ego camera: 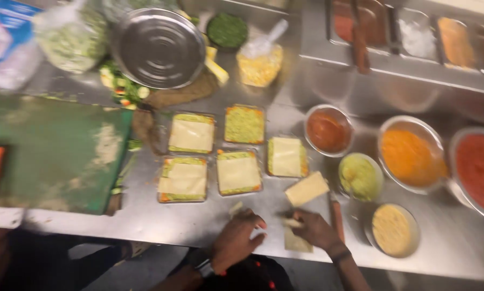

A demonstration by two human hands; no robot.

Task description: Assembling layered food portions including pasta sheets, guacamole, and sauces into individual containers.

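My right hand (314, 229) rests at the near edge of the steel counter (161, 221), its fingertips pinching a pale cheese slice (296, 241) that lies flat under them. Another cheese slice (306, 188) lies loose just beyond it. My left hand (235, 237) sits close beside, knuckles up and fingers curled, with a small cheese scrap (235, 208) just beyond it; blur hides whether it holds anything. Further back lie several bread slices with green spread, most topped with cheese (238, 172), one left bare (244, 124).
Steel bowls stand on the right: orange-red sauce (328, 131), green paste (359, 177), orange (411, 156), red (479, 167), yellow (392, 229). A wooden-handled utensil (336, 215) lies by my right hand. A green cutting board (53, 156) is at left, a steel plate (158, 47) at the back.
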